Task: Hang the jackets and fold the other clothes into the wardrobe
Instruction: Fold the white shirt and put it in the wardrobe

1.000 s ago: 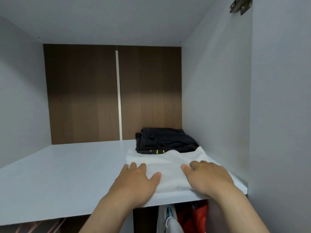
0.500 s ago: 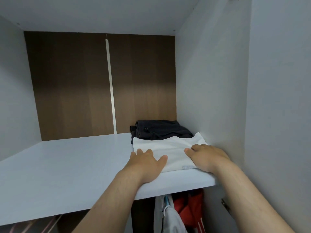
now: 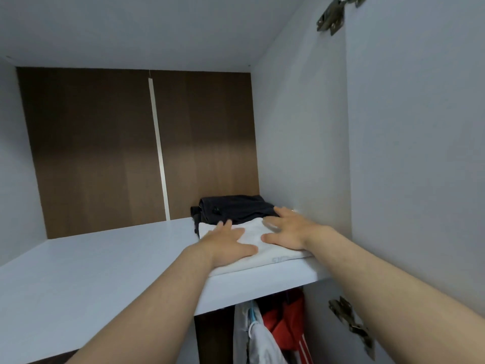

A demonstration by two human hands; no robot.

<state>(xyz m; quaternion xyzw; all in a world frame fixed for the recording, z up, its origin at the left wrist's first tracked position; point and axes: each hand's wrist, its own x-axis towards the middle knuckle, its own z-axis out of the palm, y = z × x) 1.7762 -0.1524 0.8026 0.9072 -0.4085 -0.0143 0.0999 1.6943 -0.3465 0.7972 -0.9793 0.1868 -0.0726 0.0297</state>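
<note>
Looking into the wardrobe (image 3: 393, 153), pale grey-white panels all round. The back panel (image 3: 91, 153) at 10 o'clock is dark brown wood grain, with a thin pale strip (image 3: 158, 153) running down it. White shelf (image 3: 91, 271) at 8 o'clock. Top hinge (image 3: 332, 18) at 1 o'clock, lower hinge (image 3: 349, 321) at 4. Soft, even light.

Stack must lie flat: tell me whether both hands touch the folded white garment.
Touching. Head view: left hand and right hand lie flat, fingers straight, on top of the folded white garment on the shelf.
</note>
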